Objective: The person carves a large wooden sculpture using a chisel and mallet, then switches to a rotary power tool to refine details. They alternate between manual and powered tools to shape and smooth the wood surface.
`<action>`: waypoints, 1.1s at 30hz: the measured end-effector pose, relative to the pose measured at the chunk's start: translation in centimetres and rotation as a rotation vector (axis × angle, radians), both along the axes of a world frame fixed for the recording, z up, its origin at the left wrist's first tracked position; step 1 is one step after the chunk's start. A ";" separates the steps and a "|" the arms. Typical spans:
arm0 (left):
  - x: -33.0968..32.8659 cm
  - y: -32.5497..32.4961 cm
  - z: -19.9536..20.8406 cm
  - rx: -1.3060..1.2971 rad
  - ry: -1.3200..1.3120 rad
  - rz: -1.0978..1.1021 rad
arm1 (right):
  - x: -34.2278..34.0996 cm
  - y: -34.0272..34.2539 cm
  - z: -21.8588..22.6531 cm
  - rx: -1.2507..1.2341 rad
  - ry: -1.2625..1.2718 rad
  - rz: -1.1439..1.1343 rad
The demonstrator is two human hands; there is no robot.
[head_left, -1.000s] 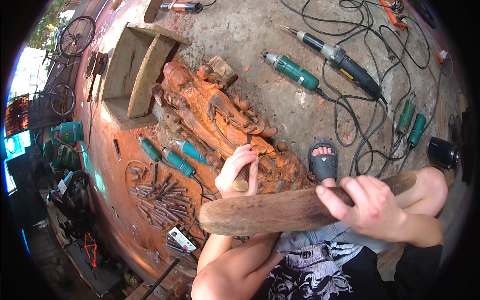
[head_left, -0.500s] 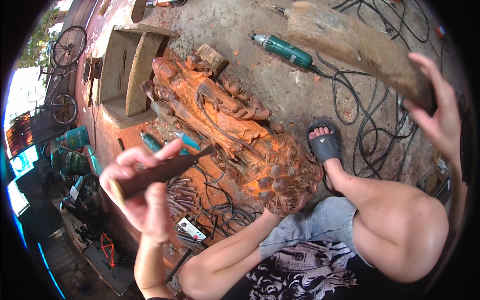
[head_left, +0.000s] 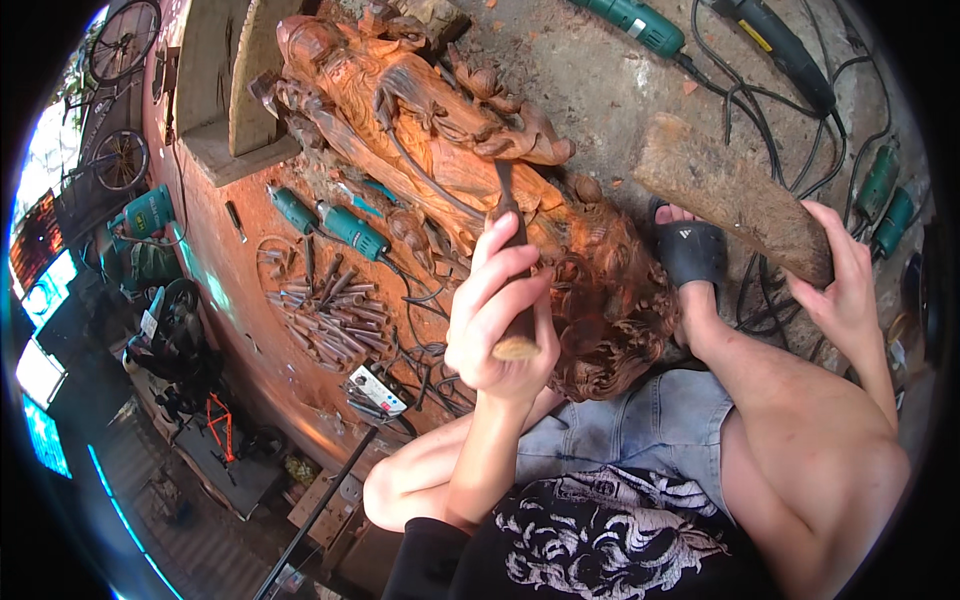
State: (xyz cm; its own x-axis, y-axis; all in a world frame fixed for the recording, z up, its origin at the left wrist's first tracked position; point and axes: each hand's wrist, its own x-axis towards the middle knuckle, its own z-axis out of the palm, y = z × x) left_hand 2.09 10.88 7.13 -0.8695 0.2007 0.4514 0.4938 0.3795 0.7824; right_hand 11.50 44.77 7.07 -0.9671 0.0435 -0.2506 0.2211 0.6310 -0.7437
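My left hand is wrapped round a wood carving chisel, whose pale handle end points toward me. The chisel's dark tip is at the orange-brown carved wooden figure; whether it touches, I cannot tell. The figure lies on its back on the ground, its head at the far left and its curly, knobbly base between my legs. My right hand grips the near end of a rough wooden club. The club is held up to the right of the figure, apart from the chisel, partly hiding my sandalled foot.
Several loose chisels lie heaped at the left, near a white power strip. Green rotary tools rest beside the figure; another green tool and a black one lie far right among cables. A wooden crate stands far left.
My left hand has moved right with the chisel, turning its tip away from me onto or over the figure. The club has come lower and nearer. The view has shifted down toward me.
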 end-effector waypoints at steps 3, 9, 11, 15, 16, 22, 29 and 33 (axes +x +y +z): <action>-0.4 -0.7 -0.4 -0.093 -0.026 -0.053 | -0.3 0.1 0.9 0.048 0.039 0.047; -0.8 -0.9 -1.1 -0.087 0.011 -0.071 | -0.5 -0.5 3.3 0.096 0.128 0.131; -1.0 -0.8 -0.9 -0.113 0.009 -0.079 | -1.2 -0.8 3.9 0.114 0.240 0.239; -0.9 0.0 -0.6 -0.220 0.040 -0.040 | -4.0 -1.2 3.9 0.294 0.743 0.536; -1.0 0.0 -0.2 -0.233 0.002 -0.059 | -4.7 -2.1 4.9 0.408 0.725 0.500; -1.2 0.1 -0.3 -0.300 0.003 -0.053 | -5.6 -1.9 4.2 0.431 0.948 0.508; -2.1 0.3 -0.3 -0.331 0.036 -0.201 | -4.7 -1.1 3.3 0.437 0.871 0.455; -4.3 1.2 -1.0 -0.217 0.045 -0.353 | -4.3 -1.4 3.6 0.499 0.672 0.435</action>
